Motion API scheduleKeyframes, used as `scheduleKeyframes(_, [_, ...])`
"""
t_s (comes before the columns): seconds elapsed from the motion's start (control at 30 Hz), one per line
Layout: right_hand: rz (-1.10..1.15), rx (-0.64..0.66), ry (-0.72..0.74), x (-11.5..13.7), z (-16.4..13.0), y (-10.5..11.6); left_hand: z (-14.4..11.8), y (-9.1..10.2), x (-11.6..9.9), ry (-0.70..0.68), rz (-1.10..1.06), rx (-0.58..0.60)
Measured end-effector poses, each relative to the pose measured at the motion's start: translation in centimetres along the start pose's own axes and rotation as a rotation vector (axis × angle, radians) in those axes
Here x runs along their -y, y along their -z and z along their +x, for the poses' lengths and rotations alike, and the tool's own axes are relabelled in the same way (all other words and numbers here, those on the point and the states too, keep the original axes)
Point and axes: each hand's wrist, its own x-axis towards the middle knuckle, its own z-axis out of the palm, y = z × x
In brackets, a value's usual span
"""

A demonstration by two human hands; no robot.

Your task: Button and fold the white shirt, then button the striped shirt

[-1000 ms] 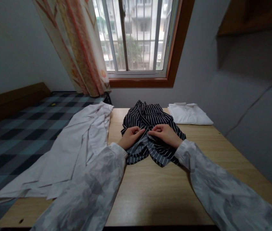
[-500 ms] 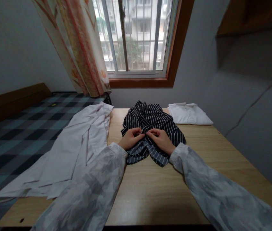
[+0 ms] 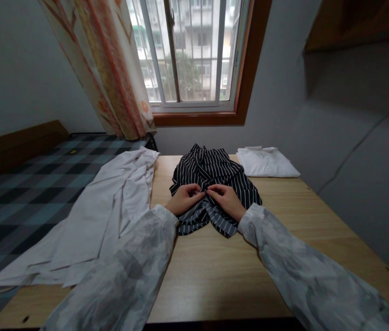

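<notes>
A black shirt with white stripes (image 3: pixel 211 163) lies bunched on the wooden table (image 3: pixel 201 280) in front of me. My left hand (image 3: pixel 185 197) pinches the fabric near the middle of the shirt, thumb against fingers. Close beside it, my right hand (image 3: pixel 227 198) pinches the same spot from the other side, fingertips almost meeting. Whatever small part lies between the fingertips is too small to make out. Below the hands, two flaps of the shirt spread apart, showing the greyer inner side of the cloth.
Rumpled white shirts (image 3: pixel 101 207) lie along the table's left side, partly over the checked bed (image 3: pixel 25 193). A folded white shirt (image 3: pixel 266 163) rests at the back right corner. Behind the table are a window (image 3: pixel 194 55) and a curtain (image 3: pixel 111 69).
The whole view has shifted slightly, so everything sits a little further left. Both hands keep pinching the striped shirt, with hardly any movement of the fingers.
</notes>
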Motion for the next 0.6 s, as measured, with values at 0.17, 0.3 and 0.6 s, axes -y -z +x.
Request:
scheduleKeyframes(0.17, [0.027, -0.008, -0.014, -0.14, 0.04, -0.08, 0.00, 0.00, 0.09, 0.007, -0.016, 0.002])
scheduleKeyframes(0.3, [0.031, -0.019, -0.014, -0.23, 0.09, -0.08, -0.02, -0.04, 0.00, 0.000, -0.013, 0.002])
scheduleKeyframes(0.6, [0.004, 0.014, 0.036, -0.51, 0.21, 0.15, 0.12, 0.06, 0.39, -0.012, 0.031, 0.004])
